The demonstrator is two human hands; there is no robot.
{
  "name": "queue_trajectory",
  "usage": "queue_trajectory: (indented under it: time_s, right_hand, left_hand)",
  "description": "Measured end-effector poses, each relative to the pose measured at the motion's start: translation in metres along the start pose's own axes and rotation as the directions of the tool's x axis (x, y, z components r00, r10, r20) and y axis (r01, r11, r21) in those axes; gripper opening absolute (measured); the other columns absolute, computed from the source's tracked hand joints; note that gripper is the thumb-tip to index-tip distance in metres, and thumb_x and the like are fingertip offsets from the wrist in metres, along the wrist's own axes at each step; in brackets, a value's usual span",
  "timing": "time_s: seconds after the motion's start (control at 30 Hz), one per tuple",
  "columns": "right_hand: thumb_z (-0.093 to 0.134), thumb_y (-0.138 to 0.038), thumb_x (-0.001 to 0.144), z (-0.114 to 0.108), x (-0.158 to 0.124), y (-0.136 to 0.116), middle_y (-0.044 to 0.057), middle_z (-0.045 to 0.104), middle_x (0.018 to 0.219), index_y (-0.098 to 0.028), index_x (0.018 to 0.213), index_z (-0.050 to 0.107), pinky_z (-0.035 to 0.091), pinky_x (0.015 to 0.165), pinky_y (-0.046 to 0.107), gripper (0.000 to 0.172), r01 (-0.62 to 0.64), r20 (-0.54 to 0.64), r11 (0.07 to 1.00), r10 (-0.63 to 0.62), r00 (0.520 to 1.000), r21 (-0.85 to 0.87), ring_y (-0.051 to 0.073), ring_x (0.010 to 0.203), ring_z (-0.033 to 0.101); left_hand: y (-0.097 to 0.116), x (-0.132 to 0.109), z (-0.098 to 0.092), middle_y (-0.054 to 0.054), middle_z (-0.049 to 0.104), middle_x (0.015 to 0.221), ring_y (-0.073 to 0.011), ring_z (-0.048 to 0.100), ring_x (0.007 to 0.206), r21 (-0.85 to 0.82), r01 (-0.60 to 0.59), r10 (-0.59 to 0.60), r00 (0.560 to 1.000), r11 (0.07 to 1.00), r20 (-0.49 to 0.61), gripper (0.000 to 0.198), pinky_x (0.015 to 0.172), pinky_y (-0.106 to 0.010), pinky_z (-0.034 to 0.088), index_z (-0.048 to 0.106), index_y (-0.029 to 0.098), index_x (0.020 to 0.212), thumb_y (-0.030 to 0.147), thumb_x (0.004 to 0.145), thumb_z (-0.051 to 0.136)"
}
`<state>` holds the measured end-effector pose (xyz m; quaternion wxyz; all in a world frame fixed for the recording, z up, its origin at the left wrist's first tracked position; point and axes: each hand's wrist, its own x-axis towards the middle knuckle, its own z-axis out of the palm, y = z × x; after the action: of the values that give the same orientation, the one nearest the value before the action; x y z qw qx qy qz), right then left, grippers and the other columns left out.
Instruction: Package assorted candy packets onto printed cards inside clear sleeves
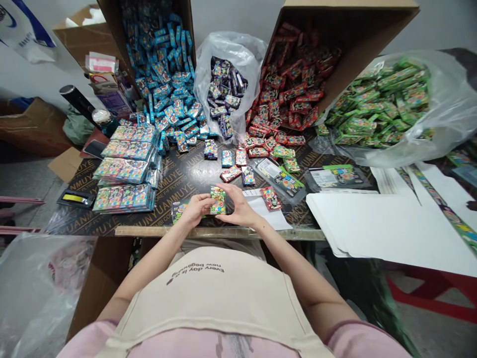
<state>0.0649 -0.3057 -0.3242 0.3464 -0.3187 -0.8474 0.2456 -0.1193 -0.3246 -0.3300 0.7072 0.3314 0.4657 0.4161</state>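
Observation:
In front of my apron, a small green printed box point(218, 201) is held upright between my two hands. My left hand point(198, 209) pinches its left edge with closed fingers. Around its right side curves my right hand point(238, 206), the index finger at the top edge and the thumb at the bottom. Beneath the left hand lies a flat printed pouch point(179, 210), partly hidden. A red box point(270, 199) rests on white paper point(274, 219) to the right. Just beyond the hands are a blue box point(227, 159), a purple box point(248, 176) and red boxes point(230, 174).
Stacks of wrapped packs point(124, 171) stand on the left. Behind are cartons of blue boxes point(179, 94) and red boxes point(290, 99), plus plastic bags of purple boxes point(225, 92) and green boxes point(387, 104). White sheets point(372, 223) overhang the table's right front edge.

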Motion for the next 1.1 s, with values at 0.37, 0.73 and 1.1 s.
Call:
queue_trajectory:
  time_s: [0.37,0.73,1.1]
  right_hand:
    - [0.080,-0.041,0.068,0.000,-0.026,0.052,0.015,0.058,0.130,-0.021,0.141,0.042,0.040,0.095,0.052,0.085,-0.132,-0.016,0.956,0.133,0.991,-0.264,0.035,0.116,0.054]
    - [0.083,-0.045,0.063,-0.016,-0.003,0.029,0.012,0.048,0.144,-0.027,0.141,0.039,0.033,0.113,0.049,0.092,-0.096,-0.038,0.946,0.113,0.993,0.310,0.028,0.135,0.043]
    - [0.072,-0.036,0.067,0.016,0.063,-0.023,-0.003,0.071,0.077,-0.024,0.106,0.049,0.056,0.074,0.033,0.047,-0.117,-0.238,0.374,0.770,0.592,0.920,0.018,0.075,0.069]
  left_hand:
    - [-0.008,0.009,-0.044,-0.015,0.059,0.121,-0.0361,0.050,0.118,0.966,-0.259,0.305,0.918,-0.021,0.253,0.108,0.102,-0.049,0.035,0.033,0.020,0.148,0.029,0.053,0.083]
    - [0.010,-0.002,-0.036,-0.009,0.051,0.120,-0.0295,0.050,0.113,0.893,-0.410,0.479,0.831,0.186,0.282,0.107,0.101,-0.043,0.039,0.030,0.023,0.149,0.027,0.055,0.082]
    - [0.003,0.015,0.021,0.000,0.065,0.077,-0.0126,0.058,0.074,-0.004,-0.492,0.441,0.784,0.871,-0.437,0.049,0.075,-0.026,0.047,0.070,0.016,0.091,0.056,0.061,0.075]
